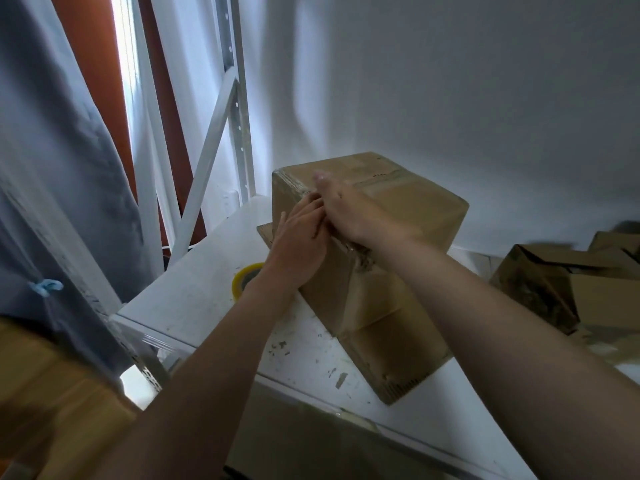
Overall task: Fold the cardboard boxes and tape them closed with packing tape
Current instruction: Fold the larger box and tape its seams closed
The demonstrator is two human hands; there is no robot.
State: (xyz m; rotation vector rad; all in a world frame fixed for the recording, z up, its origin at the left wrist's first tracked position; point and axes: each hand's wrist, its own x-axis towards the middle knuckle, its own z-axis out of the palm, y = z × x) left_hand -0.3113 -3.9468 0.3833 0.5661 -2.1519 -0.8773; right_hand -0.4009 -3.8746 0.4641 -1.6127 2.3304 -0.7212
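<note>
Item: fingers of the right hand point(320, 178) — laid out straight and released, gripping nothing, flat on the upper left corner of the cardboard box point(408, 209). Item: fingers of the left hand point(304, 206) — likewise straight and close together, pressed against the box's near side face just below the right palm, the two hands touching. Step in hand, as I judge it from here: rubbing down a strip of packing tape point(360, 259), which shows glossy and puckered where it turns over the edge under the right wrist. To do it well, press with the flats of the fingers, not the tips, work from the middle of the seam out over the corner, and flatten the puckered part so no loose lip is left to lift. One hand should brace the box while the other strokes, since it stands tilted and could skid. Item: left hand point(299, 244) — back toward me, wrist straight, forearm rising from lower left. Item: right hand point(349, 213) — lying across the edge, wrist slightly bent down, forearm reaching in from lower right. Item: the box itself — flaps shut, standing on a white shelf point(194, 306) near the wall. Item: yellow tape roll point(246, 276) — on the shelf just beside the left wrist, partly hidden by it. Item: other cardboard boxes point(588, 292) — well apart to the right, open and blurred.
</note>
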